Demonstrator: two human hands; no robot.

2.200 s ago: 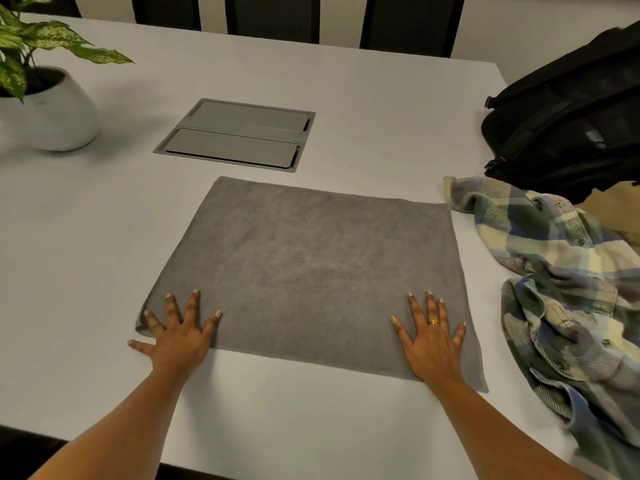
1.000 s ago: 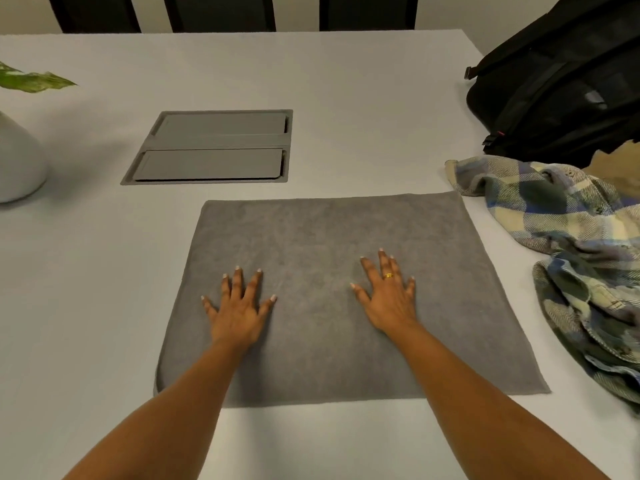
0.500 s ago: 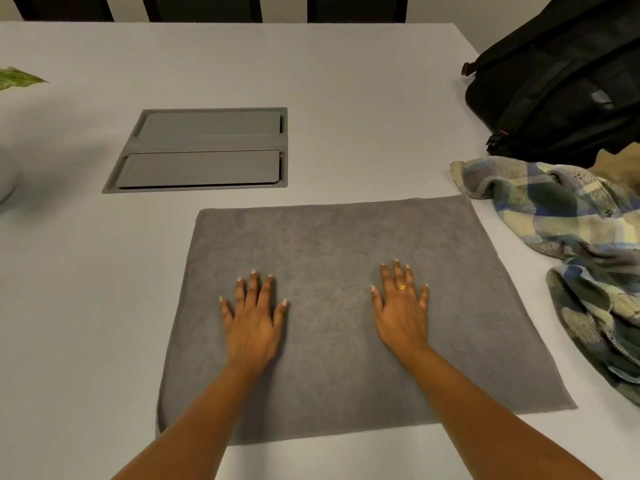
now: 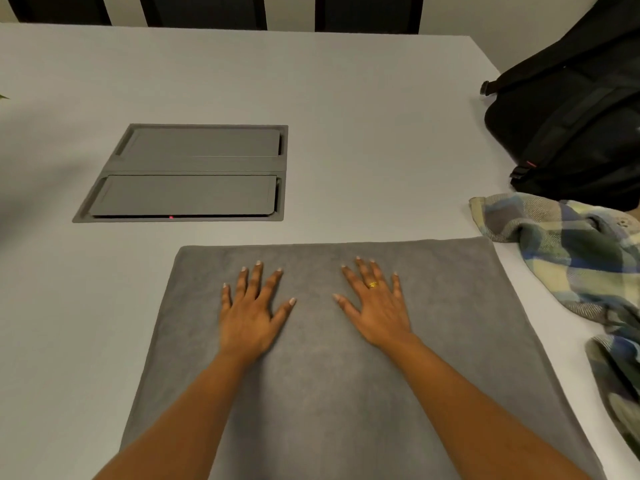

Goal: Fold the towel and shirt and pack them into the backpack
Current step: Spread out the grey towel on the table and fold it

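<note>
A grey towel [image 4: 318, 393] lies flat on the white table [image 4: 346, 98] in front of me. My left hand [image 4: 251, 315] and my right hand [image 4: 379, 308] rest palm-down on its far half, fingers spread, holding nothing. A crumpled plaid shirt [image 4: 568, 258] in blue, green and cream lies at the right, just beyond the towel's far right corner. The black backpack [image 4: 571, 123] sits behind the shirt at the table's far right edge.
A grey recessed cable hatch [image 4: 194, 173] is set into the table beyond the towel. Dark chair backs [image 4: 367, 12] stand along the far edge. A sliver of a plant leaf [image 4: 2, 97] shows at the left border.
Both hands slid from the towel's near corners inward and away from me, up toward its far edge. The view moved closer and right; the plant pot left the frame.
</note>
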